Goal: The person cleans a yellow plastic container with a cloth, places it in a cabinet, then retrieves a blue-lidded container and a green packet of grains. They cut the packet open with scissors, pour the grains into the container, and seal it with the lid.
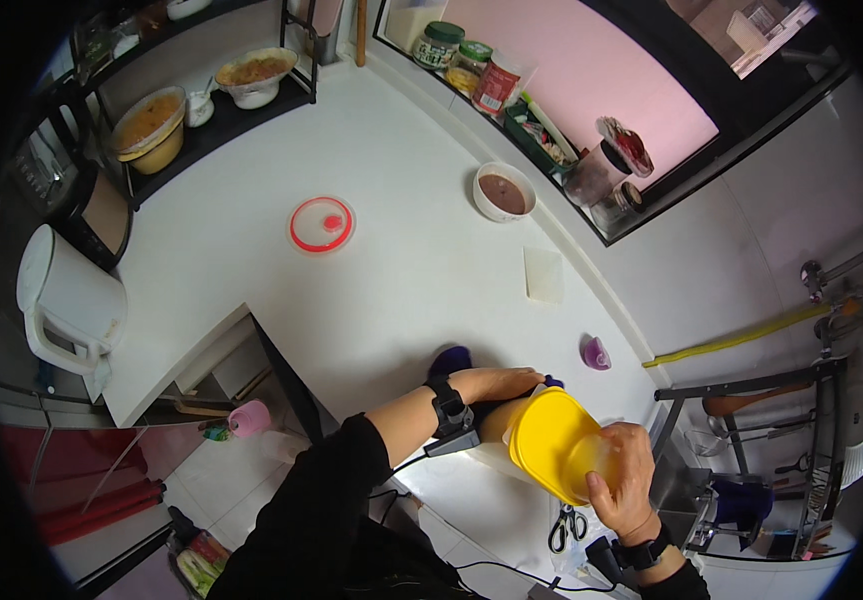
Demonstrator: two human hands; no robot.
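A tall pale container [502, 431] with a yellow lid [551, 427] stands tilted in the view at the counter's near edge. My left hand [497, 383] lies along its far side, its fingertips partly hidden. A dark blue item [449, 361] shows behind that hand; its kind is unclear. My right hand [626, 476] grips a small translucent cup-like piece [589, 461] over the lid's right part. Whether this piece is joined to the lid cannot be seen. Below the lid lie black-handled scissors [568, 529], beside clear plastic.
On the white counter [401, 292] are a red-ringed clear lid [322, 224], a bowl of brown food [504, 193], a pale sheet [544, 274] and a purple item [595, 352]. A white pitcher [71, 292] stands left; a utensil rack [746, 390] is right.
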